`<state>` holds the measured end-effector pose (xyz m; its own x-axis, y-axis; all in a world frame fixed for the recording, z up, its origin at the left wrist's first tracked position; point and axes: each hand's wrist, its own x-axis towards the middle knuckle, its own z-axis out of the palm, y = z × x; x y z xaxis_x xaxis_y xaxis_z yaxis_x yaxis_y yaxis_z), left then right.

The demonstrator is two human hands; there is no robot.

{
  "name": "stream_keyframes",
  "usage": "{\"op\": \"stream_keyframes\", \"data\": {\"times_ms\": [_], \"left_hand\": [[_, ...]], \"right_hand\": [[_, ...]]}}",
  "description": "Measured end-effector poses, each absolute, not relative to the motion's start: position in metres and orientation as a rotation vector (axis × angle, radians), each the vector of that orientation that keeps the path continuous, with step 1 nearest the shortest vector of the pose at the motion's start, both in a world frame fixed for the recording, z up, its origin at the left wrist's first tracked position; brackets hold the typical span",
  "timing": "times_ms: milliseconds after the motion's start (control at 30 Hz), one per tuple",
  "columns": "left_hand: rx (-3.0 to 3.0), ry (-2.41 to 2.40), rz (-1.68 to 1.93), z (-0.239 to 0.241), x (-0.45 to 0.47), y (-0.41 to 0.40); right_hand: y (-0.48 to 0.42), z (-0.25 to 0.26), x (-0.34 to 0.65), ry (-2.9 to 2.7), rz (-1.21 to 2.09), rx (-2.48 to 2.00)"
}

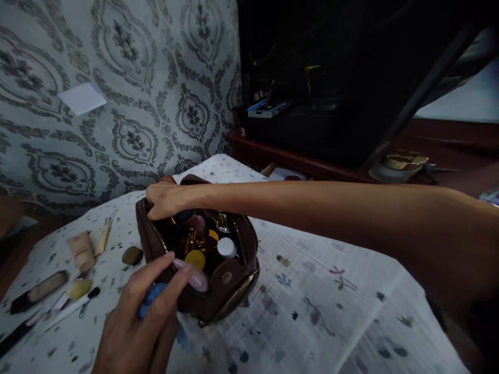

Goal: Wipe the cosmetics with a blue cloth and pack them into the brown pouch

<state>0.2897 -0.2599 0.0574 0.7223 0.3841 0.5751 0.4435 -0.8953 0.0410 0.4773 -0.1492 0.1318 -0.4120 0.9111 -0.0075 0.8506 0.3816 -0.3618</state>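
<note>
A brown zippered makeup bag [241, 291] stands open on the table with cosmetics inside. My right hand [166, 200] reaches across and closes on the bag's far left rim; its fingertips are partly hidden. At the near left rim, my left hand [142, 311] has its thumb and a finger closed around the end of a pale pink oval item [198, 280]. Something blue [150, 299] shows between those fingers, its kind unclear. Within the bag I see a white cap [226, 248], a yellow round item [195, 258] and a shiny gold piece [210, 240].
To the left lie a beige tube [81, 252], a slim cream tube [103, 236], a dark oval item [132, 255], a yellow sponge [79, 288] and a foundation bottle [44, 289]. Behind stands a dark screen [312, 78] on a reddish shelf. A patterned cloth [312, 301] covers the table.
</note>
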Motion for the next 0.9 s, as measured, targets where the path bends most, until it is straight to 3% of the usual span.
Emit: {"op": "stream_keyframes", "data": {"times_ms": [267, 667, 900], "left_hand": [[-2.831, -0.681, -0.905, 0.059, 0.29, -0.26], [-2.818, -0.691, -0.887, 0.06, 0.29, -0.261], [-2.837, -0.691, -0.857, 0.061, 0.289, -0.261]], "right_hand": [[-0.167, 0.13, 0.488, -2.397, 0.536, -1.547], [-0.176, 0.115, 0.517, -2.881, 0.093, -1.461], [-0.182, 0.115, 0.517, -2.96, 0.263, -1.427]]}}
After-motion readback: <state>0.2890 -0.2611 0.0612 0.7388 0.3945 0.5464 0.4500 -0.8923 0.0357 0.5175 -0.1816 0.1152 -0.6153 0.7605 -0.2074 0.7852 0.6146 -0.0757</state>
